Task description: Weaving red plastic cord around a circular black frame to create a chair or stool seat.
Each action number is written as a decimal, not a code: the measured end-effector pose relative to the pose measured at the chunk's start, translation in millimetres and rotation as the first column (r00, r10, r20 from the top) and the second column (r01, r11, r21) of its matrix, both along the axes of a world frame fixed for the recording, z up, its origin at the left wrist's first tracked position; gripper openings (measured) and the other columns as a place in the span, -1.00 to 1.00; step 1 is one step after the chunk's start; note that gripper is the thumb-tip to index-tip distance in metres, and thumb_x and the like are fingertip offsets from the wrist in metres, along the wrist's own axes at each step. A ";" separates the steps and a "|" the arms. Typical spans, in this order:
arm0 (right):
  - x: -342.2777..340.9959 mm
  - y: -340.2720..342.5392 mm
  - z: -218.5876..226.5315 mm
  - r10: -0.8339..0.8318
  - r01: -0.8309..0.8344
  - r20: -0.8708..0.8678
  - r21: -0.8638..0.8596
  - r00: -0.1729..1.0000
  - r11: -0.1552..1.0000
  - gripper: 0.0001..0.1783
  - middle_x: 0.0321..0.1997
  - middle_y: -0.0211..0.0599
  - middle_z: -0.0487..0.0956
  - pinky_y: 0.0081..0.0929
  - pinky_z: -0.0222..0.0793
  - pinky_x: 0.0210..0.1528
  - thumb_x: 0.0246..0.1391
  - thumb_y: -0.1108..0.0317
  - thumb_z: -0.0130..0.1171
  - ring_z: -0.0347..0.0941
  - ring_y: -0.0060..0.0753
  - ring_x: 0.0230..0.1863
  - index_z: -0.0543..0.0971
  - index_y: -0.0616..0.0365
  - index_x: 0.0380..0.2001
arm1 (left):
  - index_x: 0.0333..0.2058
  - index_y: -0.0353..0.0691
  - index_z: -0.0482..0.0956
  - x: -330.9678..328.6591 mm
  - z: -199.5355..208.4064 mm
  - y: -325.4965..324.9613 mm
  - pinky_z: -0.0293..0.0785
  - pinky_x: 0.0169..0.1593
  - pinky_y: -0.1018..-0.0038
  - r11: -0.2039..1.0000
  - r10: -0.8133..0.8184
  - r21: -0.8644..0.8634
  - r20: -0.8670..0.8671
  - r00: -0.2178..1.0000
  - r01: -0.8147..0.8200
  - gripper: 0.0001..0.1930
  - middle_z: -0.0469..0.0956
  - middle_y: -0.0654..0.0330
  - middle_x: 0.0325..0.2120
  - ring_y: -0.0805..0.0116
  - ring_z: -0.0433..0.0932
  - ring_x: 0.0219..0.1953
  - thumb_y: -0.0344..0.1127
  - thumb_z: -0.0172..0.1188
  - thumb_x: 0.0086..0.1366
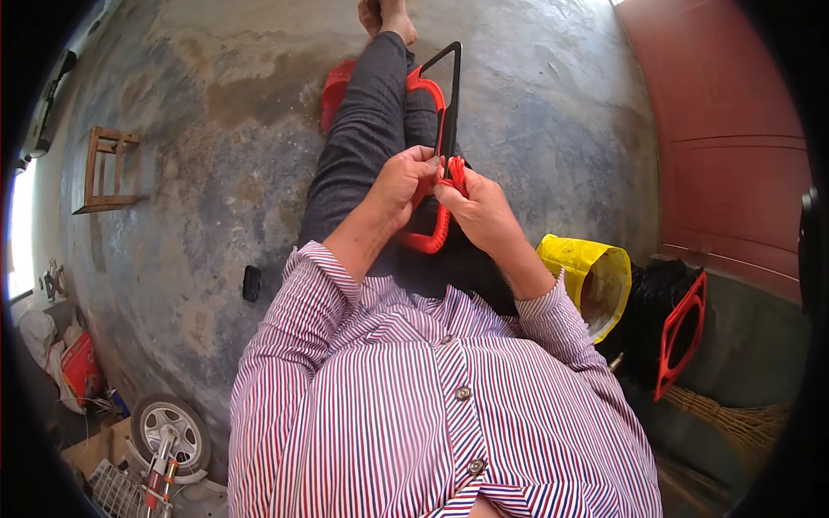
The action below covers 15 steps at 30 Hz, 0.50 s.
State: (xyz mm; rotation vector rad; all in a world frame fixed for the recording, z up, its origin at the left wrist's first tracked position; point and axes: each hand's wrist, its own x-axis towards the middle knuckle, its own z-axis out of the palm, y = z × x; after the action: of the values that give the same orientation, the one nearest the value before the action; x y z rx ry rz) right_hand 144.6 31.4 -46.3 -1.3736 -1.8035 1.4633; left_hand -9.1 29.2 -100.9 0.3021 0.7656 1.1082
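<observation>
Over my lap lies a black frame (455,73) with rounded corners, its lower curve closely wrapped in red cord (429,243). My left hand (402,187) pinches the near side of the frame where the red wrapping runs; its fingertips touch the bar. Just to the right, my right hand (477,205) is closed around a small bundle of red cord (457,175), thumb pointing toward the left fingertips. The two hands almost meet. The cord strands between the fingers are too small to follow.
My outstretched legs (358,129) lie ahead, with a red object (335,93) beside them. To the right stand a yellow container (611,268), a black coil with a red rim (701,298) and a straw broom (730,419). A wooden stool (110,200) and a wheel (200,440) are left.
</observation>
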 end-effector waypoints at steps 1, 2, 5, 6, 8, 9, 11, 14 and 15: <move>4.1 -0.1 3.1 0.000 0.000 -0.001 0.002 1.000 1.000 -0.76 -0.56 -0.32 0.46 -0.49 0.33 -0.39 0.08 0.27 0.10 0.37 -0.51 -0.51 0.49 0.26 -0.35 | -0.19 -0.29 0.42 -2.0 -0.9 -0.8 0.47 -0.10 0.55 1.000 0.000 0.002 -0.001 1.000 0.000 -0.90 0.56 0.23 -0.36 0.47 0.54 -0.31 -0.44 0.02 0.36; 10.2 0.8 9.8 -0.026 0.023 -0.032 -0.081 0.999 0.996 -0.76 -0.54 -0.39 0.46 -0.55 0.30 -0.41 0.10 0.26 0.10 0.35 -0.56 -0.51 0.50 0.25 -0.35 | -0.17 -0.30 0.42 -4.3 -1.6 -2.2 0.46 -0.09 0.56 1.000 0.006 -0.002 -0.004 1.000 -0.006 -0.88 0.55 0.21 -0.32 0.47 0.54 -0.28 -0.47 0.02 0.33; 32.6 11.9 47.8 -0.086 0.059 -0.146 -0.181 0.986 0.982 -0.77 -0.48 -0.50 0.46 -0.71 0.22 -0.45 0.17 0.26 0.06 0.30 -0.68 -0.50 0.51 0.24 -0.29 | -0.12 -0.29 0.42 3.1 10.3 -7.1 0.42 -0.03 0.53 0.997 0.079 0.039 -0.276 0.958 -0.071 -0.75 0.52 0.17 -0.23 0.39 0.51 -0.19 -0.54 0.04 0.20; 43.5 16.1 58.7 -0.140 0.057 -0.307 -0.264 0.941 0.963 -0.77 -0.47 -0.47 0.47 -0.72 0.22 -0.45 0.18 0.29 0.04 0.31 -0.69 -0.50 0.51 0.25 -0.25 | -0.09 -0.29 0.42 7.6 20.6 -10.4 0.39 0.02 0.48 0.987 0.155 0.109 -0.518 0.842 -0.115 -0.66 0.51 0.14 -0.18 0.32 0.49 -0.12 -0.57 0.06 0.11; 58.4 20.4 85.2 -0.208 0.044 -0.451 -0.347 0.868 0.937 -0.77 -0.46 -0.43 0.48 -0.73 0.22 -0.46 0.19 0.32 0.02 0.32 -0.69 -0.50 0.51 0.26 -0.21 | -0.07 -0.28 0.43 10.8 42.9 -13.9 0.34 0.07 0.41 0.895 0.340 0.443 -0.752 0.565 0.051 -0.58 0.49 0.13 -0.15 0.24 0.44 -0.07 -0.57 0.06 0.01; 63.0 19.7 100.9 -0.186 0.029 -0.473 -0.321 0.861 0.947 -0.77 -0.44 -0.40 0.50 -0.74 0.23 -0.46 0.19 0.34 0.00 0.34 -0.69 -0.49 0.50 0.28 -0.19 | -0.06 -0.27 0.45 11.7 58.3 -16.5 0.28 0.12 0.34 0.705 0.589 0.631 -0.775 0.229 0.325 -0.51 0.47 0.11 -0.13 0.16 0.39 -0.01 -0.56 0.07 -0.08; 69.9 20.7 115.5 -0.174 0.027 -0.488 -0.293 0.855 0.956 -0.76 -0.41 -0.36 0.52 -0.75 0.24 -0.46 0.19 0.36 -0.02 0.35 -0.70 -0.48 0.49 0.31 -0.17 | -0.19 -0.22 0.54 27.2 82.3 -20.2 0.21 0.15 0.27 0.682 0.520 0.604 -0.797 0.307 0.413 -0.60 0.51 0.11 -0.21 0.10 0.41 -0.05 -0.53 0.18 -0.13; 77.5 28.0 118.8 -0.215 0.215 -0.402 -0.046 0.890 0.976 -0.76 -0.24 -0.27 0.54 -0.69 0.29 -0.40 0.19 0.38 -0.05 0.37 -0.67 -0.44 0.53 0.28 -0.20 | -0.30 -0.22 0.55 28.1 91.9 -22.2 0.35 -0.04 0.40 0.698 0.440 0.537 -0.843 0.308 0.474 -0.78 0.53 0.25 -0.41 0.35 0.49 -0.28 -0.52 0.24 0.00; 78.5 30.9 112.1 -0.214 0.213 -0.405 -0.048 0.889 0.976 -0.76 -0.24 -0.27 0.54 -0.69 0.29 -0.40 0.19 0.38 -0.05 0.37 -0.67 -0.44 0.53 0.28 -0.20 | -0.34 -0.23 0.55 24.7 93.0 -22.1 0.35 -0.17 0.50 0.824 0.372 0.506 -0.823 0.429 0.256 -0.86 0.50 0.33 -0.49 0.49 0.44 -0.39 -0.51 0.24 0.08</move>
State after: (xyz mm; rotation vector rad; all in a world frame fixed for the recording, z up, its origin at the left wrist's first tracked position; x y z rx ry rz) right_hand 223.2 62.3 65.8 -1.1203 -1.3430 1.4978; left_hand 15.6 7.1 -7.9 1.5370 1.4034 1.1912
